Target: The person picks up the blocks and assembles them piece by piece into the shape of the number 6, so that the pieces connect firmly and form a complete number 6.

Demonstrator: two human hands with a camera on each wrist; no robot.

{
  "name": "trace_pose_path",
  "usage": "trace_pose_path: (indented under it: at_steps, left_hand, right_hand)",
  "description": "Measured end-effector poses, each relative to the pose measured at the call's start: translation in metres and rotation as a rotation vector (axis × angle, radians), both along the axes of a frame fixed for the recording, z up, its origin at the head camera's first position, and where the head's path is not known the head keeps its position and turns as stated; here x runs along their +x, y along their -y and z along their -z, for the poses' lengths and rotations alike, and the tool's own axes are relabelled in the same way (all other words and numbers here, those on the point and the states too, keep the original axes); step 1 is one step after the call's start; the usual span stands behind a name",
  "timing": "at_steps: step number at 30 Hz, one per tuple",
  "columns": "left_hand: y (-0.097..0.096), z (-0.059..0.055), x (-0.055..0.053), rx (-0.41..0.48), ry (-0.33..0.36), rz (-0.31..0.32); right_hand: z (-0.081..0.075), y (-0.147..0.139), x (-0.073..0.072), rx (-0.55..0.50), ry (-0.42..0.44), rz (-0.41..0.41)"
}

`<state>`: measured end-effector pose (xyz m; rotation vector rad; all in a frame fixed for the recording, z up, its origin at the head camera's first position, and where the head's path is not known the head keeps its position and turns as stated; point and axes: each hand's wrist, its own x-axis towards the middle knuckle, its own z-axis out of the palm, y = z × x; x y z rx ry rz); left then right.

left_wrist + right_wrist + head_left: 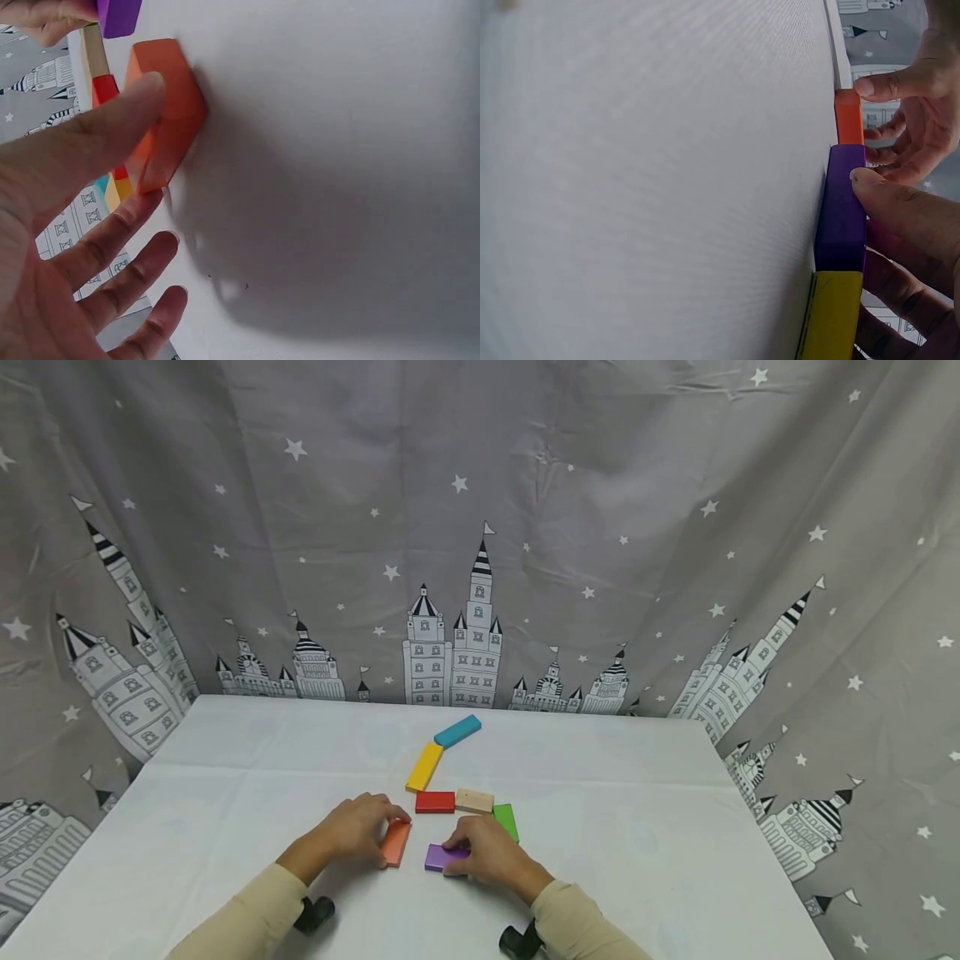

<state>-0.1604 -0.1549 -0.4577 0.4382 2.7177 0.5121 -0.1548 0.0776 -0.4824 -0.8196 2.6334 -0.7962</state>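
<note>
My left hand (351, 828) pinches an orange block (396, 845) between thumb and index finger; its other fingers are spread in the left wrist view. To the right, my right hand (491, 853) holds a flat purple block (441, 858) by its sides, thumb on the near side. A gap separates the two blocks in the head view. In the right wrist view a yellow block (831, 315) sits against the purple block's end; in the head view the right hand hides that spot. A green block (506, 821) lies just beyond the right hand, partly covered.
Beyond the hands, a red block (435, 802) and a plain wooden block (475, 801) lie end to end. Another yellow block (424, 767) and a teal block (457, 731) lead away toward the back of the white table (637, 827). A grey castle-print curtain (570, 527) hangs behind.
</note>
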Motion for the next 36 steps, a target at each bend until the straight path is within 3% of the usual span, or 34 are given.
trace_pose_path:
  at_steps: [4, 12, 22, 27, 36]
  left_hand:
    - [0.002, -0.001, 0.0, 0.0, -0.004, 0.028]
    - [0.004, 0.004, 0.009, 0.007, -0.043, 0.017]
    - [0.0, 0.008, 0.025, -0.064, -0.213, -0.112]
    - [-0.008, 0.008, 0.029, -0.113, -0.187, -0.161]
    - [-0.013, 0.011, 0.033, -0.107, -0.223, -0.157]
  right_hand:
    - [0.0, 0.0, 0.0, 0.002, -0.001, -0.003]
    - [0.001, 0.001, 0.003, -0.005, -0.003, -0.001]
    - [0.0, 0.0, 0.002, -0.015, -0.024, 0.001]
    - [0.001, 0.0, 0.002, -0.021, -0.027, -0.002]
    - [0.0, 0.0, 0.002, -0.011, -0.018, 0.007]
